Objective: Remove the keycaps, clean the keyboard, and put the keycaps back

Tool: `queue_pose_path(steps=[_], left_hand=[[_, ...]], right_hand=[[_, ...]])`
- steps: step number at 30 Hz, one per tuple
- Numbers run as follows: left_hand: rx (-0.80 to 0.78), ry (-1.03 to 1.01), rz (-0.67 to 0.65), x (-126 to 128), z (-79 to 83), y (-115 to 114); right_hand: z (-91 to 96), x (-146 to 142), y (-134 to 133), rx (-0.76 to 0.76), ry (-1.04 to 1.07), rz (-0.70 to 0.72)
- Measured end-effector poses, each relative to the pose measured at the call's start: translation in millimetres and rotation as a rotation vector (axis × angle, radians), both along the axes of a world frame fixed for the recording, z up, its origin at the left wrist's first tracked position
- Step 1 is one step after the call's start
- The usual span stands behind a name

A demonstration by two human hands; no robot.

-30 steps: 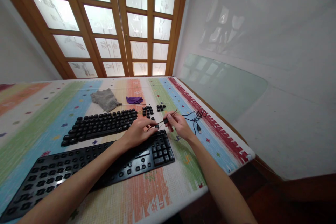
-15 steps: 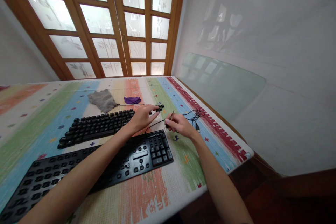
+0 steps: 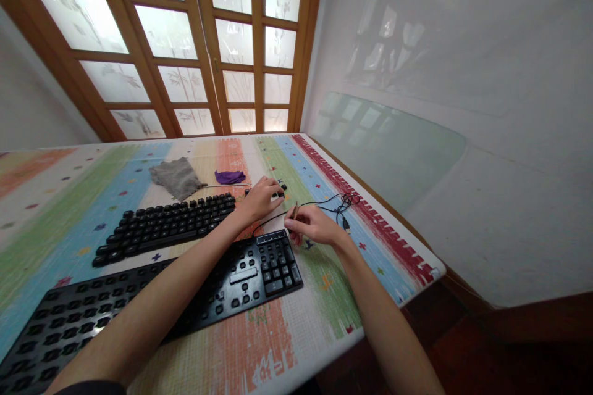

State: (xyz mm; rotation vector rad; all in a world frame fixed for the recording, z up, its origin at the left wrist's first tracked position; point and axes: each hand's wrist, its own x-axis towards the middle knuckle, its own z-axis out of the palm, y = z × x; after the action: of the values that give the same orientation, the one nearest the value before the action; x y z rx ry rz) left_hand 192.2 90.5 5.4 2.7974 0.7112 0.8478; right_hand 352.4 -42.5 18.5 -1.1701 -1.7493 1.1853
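My left hand (image 3: 260, 196) reaches over the far end of the rows of loose black keycaps (image 3: 162, 227) and rests, fingers curled, on a small group of loose keycaps (image 3: 280, 190). My right hand (image 3: 309, 225) is closed in a pinch on a thin tool (image 3: 294, 210) beside the top right corner of the black keyboard (image 3: 152, 296). A thin black cable (image 3: 324, 202) runs past both hands to a tangle and a USB plug (image 3: 345, 223).
A grey cloth (image 3: 176, 176) and a purple cloth (image 3: 230, 177) lie further back on the striped tablecloth (image 3: 296, 333). The table edge (image 3: 398, 241) runs close on the right, with a white wall beyond. Wooden glazed doors (image 3: 208, 43) stand behind the table.
My left hand has moved from the near keyboard's top edge away to the small group of keycaps. My right hand has sunk slightly toward the table, still pinching the tool.
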Motion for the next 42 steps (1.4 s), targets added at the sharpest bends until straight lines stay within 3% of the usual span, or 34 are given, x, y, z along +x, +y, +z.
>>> queue_pose_path(steps=[7, 12, 19, 32, 42], left_hand=[[0.022, 0.035, 0.041, 15, -9.7, 9], [0.028, 0.070, 0.059, 23, -10.1, 15], [0.036, 0.122, 0.060, 33, -10.8, 22], [0.047, 0.118, 0.079, 43, -25.0, 30], [0.062, 0.136, 0.096, 40, -20.8, 28]], right_hand=[[0.0, -2, 1, 0.110, -0.162, 0.100], [-0.3, -5, 3, 0.155, -0.177, 0.000], [-4.9, -12, 7, 0.087, -0.136, -0.083], [-6.9, -14, 6, 0.081, -0.118, -0.104], [-6.4, -13, 6, 0.078, -0.112, -0.094]])
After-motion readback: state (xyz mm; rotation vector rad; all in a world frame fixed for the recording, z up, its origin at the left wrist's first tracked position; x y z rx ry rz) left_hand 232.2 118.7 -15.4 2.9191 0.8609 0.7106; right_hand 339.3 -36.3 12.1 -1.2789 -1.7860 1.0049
